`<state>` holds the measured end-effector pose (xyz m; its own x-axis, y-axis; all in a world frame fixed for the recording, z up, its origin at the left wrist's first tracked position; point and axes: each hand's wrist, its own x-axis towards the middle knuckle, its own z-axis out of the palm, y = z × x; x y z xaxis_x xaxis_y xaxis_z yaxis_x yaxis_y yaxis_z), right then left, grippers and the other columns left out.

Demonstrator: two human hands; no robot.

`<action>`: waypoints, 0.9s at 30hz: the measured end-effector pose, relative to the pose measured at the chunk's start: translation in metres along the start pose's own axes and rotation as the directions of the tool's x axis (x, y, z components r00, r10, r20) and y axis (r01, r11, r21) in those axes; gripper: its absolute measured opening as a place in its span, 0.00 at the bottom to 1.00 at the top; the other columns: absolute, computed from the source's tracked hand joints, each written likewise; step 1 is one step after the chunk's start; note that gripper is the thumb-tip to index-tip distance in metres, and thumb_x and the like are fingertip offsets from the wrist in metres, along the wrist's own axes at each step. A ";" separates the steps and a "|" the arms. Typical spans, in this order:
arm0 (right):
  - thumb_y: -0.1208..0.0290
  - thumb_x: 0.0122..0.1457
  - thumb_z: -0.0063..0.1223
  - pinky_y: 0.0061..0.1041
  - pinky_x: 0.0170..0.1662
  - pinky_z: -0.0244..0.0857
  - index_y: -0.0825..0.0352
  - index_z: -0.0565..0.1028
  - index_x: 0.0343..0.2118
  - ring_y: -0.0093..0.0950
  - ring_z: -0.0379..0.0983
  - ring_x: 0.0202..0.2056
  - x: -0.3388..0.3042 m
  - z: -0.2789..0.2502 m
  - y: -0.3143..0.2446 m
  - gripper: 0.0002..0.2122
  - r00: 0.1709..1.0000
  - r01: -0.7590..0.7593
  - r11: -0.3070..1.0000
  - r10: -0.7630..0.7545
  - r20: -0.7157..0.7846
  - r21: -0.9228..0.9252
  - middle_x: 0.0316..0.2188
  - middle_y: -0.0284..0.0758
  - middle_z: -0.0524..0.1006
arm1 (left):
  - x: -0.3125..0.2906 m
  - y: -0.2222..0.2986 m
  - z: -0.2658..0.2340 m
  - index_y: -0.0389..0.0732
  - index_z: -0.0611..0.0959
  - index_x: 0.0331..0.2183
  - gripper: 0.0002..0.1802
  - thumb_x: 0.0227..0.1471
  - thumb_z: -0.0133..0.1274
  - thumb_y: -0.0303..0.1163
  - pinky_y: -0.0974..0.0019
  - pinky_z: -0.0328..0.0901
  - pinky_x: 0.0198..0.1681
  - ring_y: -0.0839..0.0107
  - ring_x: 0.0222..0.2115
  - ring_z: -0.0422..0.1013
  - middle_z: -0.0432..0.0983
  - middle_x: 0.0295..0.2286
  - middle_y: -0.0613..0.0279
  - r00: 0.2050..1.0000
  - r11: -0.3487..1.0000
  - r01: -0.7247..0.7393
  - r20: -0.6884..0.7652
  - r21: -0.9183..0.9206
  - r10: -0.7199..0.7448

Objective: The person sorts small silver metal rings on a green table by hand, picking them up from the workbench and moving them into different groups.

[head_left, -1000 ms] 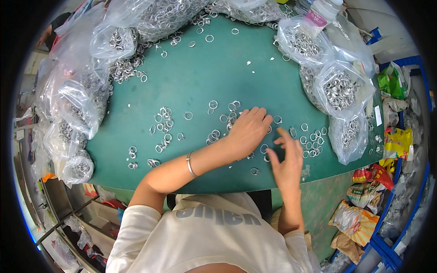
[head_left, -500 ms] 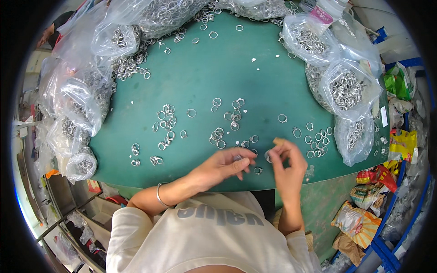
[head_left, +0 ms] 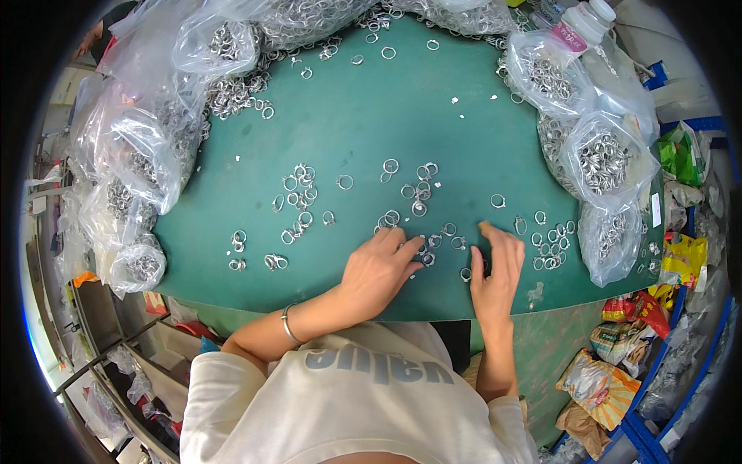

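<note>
Silver-coloured metal rings lie in loose clusters on a green table top (head_left: 309, 155). My left hand (head_left: 377, 271), with a bangle (head_left: 289, 325) on its wrist, reaches palm-down to a small cluster of rings (head_left: 427, 249). Its thumb and index finger are apart, and the fingertips partly cover the nearest rings. To the right, my right hand (head_left: 498, 274) is held with its thumb and fingers apart beside a single ring (head_left: 465, 274); no ring is visible in its grip. A tan cover sits on one of its fingertips. Another ring group (head_left: 553, 246) lies right of this hand.
Clear plastic bags full of rings line the left (head_left: 143, 166), far and right (head_left: 603, 162) sides of the table. A white bottle (head_left: 583, 27) stands at the far right. Blue shelving (head_left: 657, 433) with colourful packets is at right. At left stands a lower shelf rack (head_left: 116, 352).
My left hand has turned palm-down and lowered its fingers to the rings. My right hand has spread from a pinch on a ring. The whole view has shifted slightly.
</note>
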<state>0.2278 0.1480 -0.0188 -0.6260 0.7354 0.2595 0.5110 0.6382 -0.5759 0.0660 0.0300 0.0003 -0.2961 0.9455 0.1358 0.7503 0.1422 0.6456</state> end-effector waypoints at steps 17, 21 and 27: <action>0.85 0.49 0.52 0.34 0.41 0.63 0.70 0.72 0.44 0.38 0.68 0.37 -0.012 0.008 -0.034 0.17 0.970 0.106 0.969 -0.150 0.192 0.221 0.39 0.41 0.71 | -0.010 0.003 0.003 0.35 0.78 0.33 0.08 0.46 0.56 0.20 0.60 0.66 0.30 0.55 0.29 0.70 0.71 0.30 0.54 0.997 0.980 0.071 -0.029 -0.184 -0.078; 0.85 0.48 0.56 0.31 0.36 0.64 0.70 0.72 0.45 0.35 0.69 0.34 -0.010 0.011 -0.036 0.18 0.981 0.046 0.956 -0.098 0.167 0.288 0.36 0.40 0.73 | -0.013 -0.005 -0.004 0.36 0.77 0.33 0.07 0.47 0.55 0.22 0.58 0.66 0.30 0.55 0.30 0.70 0.70 0.29 0.55 0.994 0.981 0.082 -0.052 -0.174 -0.092; 0.87 0.45 0.60 0.24 0.31 0.65 0.70 0.73 0.43 0.27 0.69 0.28 -0.003 -0.005 -0.032 0.19 0.994 -0.093 0.934 0.067 0.088 0.346 0.32 0.37 0.77 | -0.011 -0.003 -0.009 0.35 0.78 0.32 0.07 0.47 0.55 0.20 0.61 0.66 0.29 0.59 0.28 0.70 0.72 0.29 0.56 0.993 0.957 0.093 -0.043 -0.276 -0.108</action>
<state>0.2161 0.1261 0.0026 -0.6400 0.7534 0.1513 0.3319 0.4486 -0.8298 0.0614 0.0164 0.0035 -0.4007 0.9110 0.0971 0.5275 0.1428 0.8375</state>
